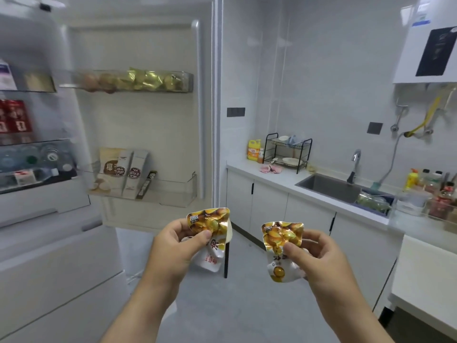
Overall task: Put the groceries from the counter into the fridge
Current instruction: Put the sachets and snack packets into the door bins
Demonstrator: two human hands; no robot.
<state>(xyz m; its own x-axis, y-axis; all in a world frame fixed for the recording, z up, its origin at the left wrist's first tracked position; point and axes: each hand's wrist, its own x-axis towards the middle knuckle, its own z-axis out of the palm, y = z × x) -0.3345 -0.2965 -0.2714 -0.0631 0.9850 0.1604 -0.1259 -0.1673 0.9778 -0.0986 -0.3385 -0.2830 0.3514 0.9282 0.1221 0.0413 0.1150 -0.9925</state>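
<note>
"Where were the snacks?"

"Low in the centre of the frame. The left hand (pixel 178 246) pinched the first packet (pixel 210 222) between thumb and curled fingers (pixel 173 227). The right hand (pixel 319 256) pinched the second packet (pixel 282 237) the same way, beside it but apart."

"And farther back?"

"At upper left the fridge door (pixel 148 120) stood open, and its upper door shelf (pixel 188 81) held similar gold packets (pixel 146 80). At right, the bench (pixel 284 180) carried a sink (pixel 329 188)."

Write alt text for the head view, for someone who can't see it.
The left hand holds one gold snack packet and the right hand a second packet, before an open fridge. Its upper door shelf holds similar packets; a counter with a sink lies right.
</note>
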